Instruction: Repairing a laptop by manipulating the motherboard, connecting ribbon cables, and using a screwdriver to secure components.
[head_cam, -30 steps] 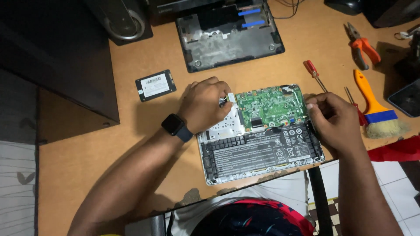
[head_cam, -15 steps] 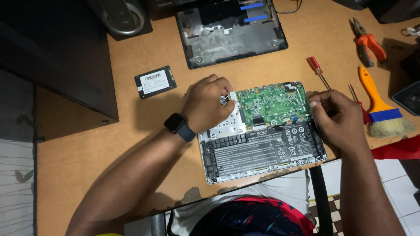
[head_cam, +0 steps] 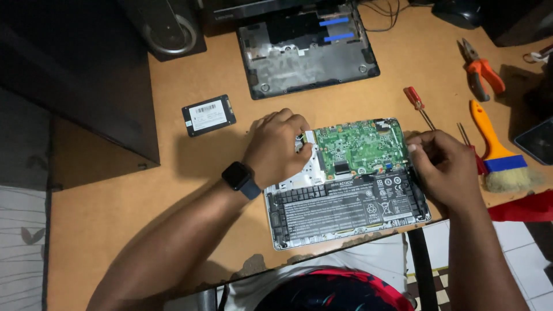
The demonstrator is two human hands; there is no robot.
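An opened laptop base (head_cam: 345, 201) lies on the wooden desk, showing a green circuit board (head_cam: 360, 145) above a black battery (head_cam: 340, 210). My left hand (head_cam: 276, 147), with a black watch on the wrist, rests curled at the board's left edge, fingertips on a small part there. Over the board's right edge, my right hand (head_cam: 443, 167) is closed; whether it grips anything I cannot tell. A red-handled screwdriver (head_cam: 416, 102) lies just above my right hand.
The removed laptop bottom cover (head_cam: 305, 57) lies at the back. A black drive with a white label (head_cam: 208, 115) sits left. Orange pliers (head_cam: 481, 72), an orange-handled brush (head_cam: 496, 150), a speaker (head_cam: 170, 26) and a dark cabinet (head_cam: 86, 86) surround the work area.
Both hands stay on the laptop with only slight finger shifts. The view has drifted a little.
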